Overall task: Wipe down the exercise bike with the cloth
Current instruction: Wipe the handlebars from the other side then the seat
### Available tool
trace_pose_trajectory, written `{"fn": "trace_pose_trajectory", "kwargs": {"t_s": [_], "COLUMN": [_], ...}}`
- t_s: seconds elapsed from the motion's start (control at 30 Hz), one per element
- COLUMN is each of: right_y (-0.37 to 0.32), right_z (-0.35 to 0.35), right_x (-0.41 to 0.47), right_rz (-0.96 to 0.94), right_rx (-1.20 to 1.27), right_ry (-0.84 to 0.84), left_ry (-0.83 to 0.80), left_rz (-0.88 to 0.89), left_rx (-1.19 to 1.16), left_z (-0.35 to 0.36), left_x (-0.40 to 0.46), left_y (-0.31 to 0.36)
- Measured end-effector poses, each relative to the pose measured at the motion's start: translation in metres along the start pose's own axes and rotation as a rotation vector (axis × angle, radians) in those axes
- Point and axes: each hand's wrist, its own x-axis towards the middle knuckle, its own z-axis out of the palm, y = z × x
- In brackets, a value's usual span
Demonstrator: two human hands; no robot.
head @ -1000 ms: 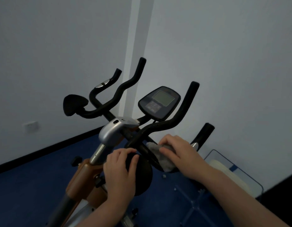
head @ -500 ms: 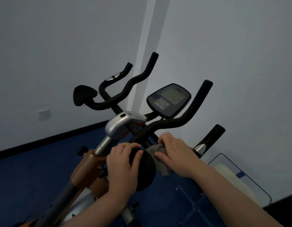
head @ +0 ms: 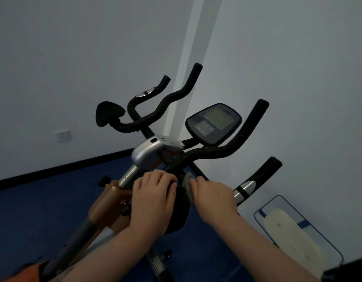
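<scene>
Against a corner of pale walls, on a blue floor [head: 33, 216], an exercise bike [head: 113, 202] stands with its handlebars [head: 212, 153] rising toward the camera. Open floor lies to the left of the bike, running to the black skirting at the wall's foot, where a white wall socket [head: 62, 135] sits well apart from the frame. To the right the wall is near, and a clear bin with blue edges [head: 298, 226], holding a pale flat object, stands on the floor by it, just beyond the right grip. A console [head: 213, 123] with a grey screen tilts up between the two inner bars, above a silver housing [head: 151, 151] on the stem.

Both hands meet low at the middle of the handlebars. The left hand [head: 153, 202] curls over the top of a round black pad [head: 179, 210], fingers wrapped on its upper edge. The right hand [head: 212, 197] presses a grey cloth [head: 187, 185] against the bar just beside that pad, its fingers bent round the cloth. Only a small fold of cloth shows, between the two hands and touching the right fingertips; the rest is hidden beneath the hand.
</scene>
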Motion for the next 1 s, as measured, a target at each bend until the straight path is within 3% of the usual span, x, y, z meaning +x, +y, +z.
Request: {"fn": "trace_pose_trajectory", "kwargs": {"t_s": [0.1, 0.3, 0.5, 0.63, 0.77, 0.87, 1.0], "right_y": [0.011, 0.009, -0.005, 0.002, 0.028, 0.043, 0.006], "right_z": [0.000, 0.002, 0.001, 0.008, 0.008, 0.010, 0.021], "right_x": [-0.004, -0.002, 0.026, -0.022, -0.053, -0.056, -0.048], "right_rz": [-0.021, 0.024, 0.175, 0.037, -0.088, -0.027, 0.210], "right_rx": [0.049, 0.099, 0.483, 0.207, 0.190, 0.296, 0.456], "right_ry": [0.019, 0.022, -0.038, 0.161, 0.308, 0.418, 0.574], "left_ry": [-0.038, 0.048, 0.085, 0.071, 0.043, 0.007, -0.087], "left_rz": [0.098, 0.030, 0.067, 0.068, 0.093, 0.046, 0.003], "left_rx": [0.061, -0.050, -0.089, -0.094, -0.083, -0.090, -0.201], "left_z": [0.001, 0.009, 0.010, 0.009, 0.005, 0.003, 0.010], "left_x": [0.011, 0.011, 0.008, 0.008, 0.008, 0.010, 0.024], "left_y": [0.004, -0.003, -0.005, -0.006, -0.003, 0.005, 0.027]}}
